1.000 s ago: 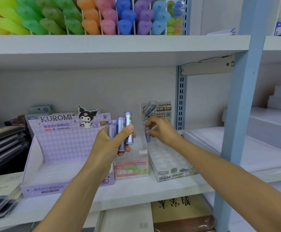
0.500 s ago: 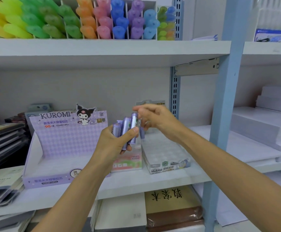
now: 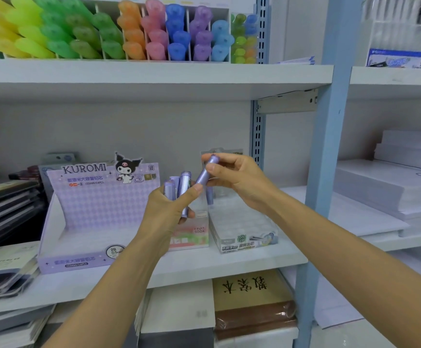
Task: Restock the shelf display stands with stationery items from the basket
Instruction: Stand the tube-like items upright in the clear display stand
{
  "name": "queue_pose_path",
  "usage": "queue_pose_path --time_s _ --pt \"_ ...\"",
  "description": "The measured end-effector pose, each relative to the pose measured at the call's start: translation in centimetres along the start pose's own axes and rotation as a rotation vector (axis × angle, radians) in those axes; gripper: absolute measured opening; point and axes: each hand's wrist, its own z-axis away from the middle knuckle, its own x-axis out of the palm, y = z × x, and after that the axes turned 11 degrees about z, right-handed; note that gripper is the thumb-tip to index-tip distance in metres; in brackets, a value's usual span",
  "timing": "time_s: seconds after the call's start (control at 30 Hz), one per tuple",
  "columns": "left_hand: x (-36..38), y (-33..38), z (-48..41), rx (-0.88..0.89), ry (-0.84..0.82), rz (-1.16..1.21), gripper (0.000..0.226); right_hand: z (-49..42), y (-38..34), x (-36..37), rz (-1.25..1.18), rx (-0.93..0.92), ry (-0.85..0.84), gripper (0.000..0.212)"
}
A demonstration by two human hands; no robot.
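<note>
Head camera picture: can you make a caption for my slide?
Right hand pinches one purple tube; left hand grips the spare tubes in front of the Kuromi display box.

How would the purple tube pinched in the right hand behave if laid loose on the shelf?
The purple tube looks a smooth, rigid cylinder, so it would probably roll on the flat shelf. The right hand holds it in a fingertip pinch, so it is likely light. Its sheen suggests a slippery surface.

Lilac tubes point(image 3: 184, 189), lilac diamond-patterned Kuromi stand point(image 3: 104, 204), rainbow-coloured highlighters point(image 3: 119, 33), pale blue post point(image 3: 329, 146)
</note>
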Motion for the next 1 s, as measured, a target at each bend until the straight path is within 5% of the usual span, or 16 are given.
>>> queue_pose_path --time_s 0.2,0.33,0.7,1.0 --pt "-1.2 0.0 -0.4 -0.020 -0.093 -0.013 0.019 -1.8 2.1 -2.5 0.227 0.037 0.227 0.034" --pt "-1.5 -0.3 -0.5 -0.019 -0.113 0.028 0.022 -2.4 5.4 -2.5 0.494 0.109 0.192 0.028" --pt "-1.9 -0.7 -0.6 0.007 -0.098 0.096 0.033 -4.3 8.6 -2.3 0.750 0.072 -0.013 0.029" --pt "-1.6 -0.7 -0.5 0.030 -0.079 0.094 0.054 -3.8 9.4 -1.9 0.810 0.011 0.085 0.011"
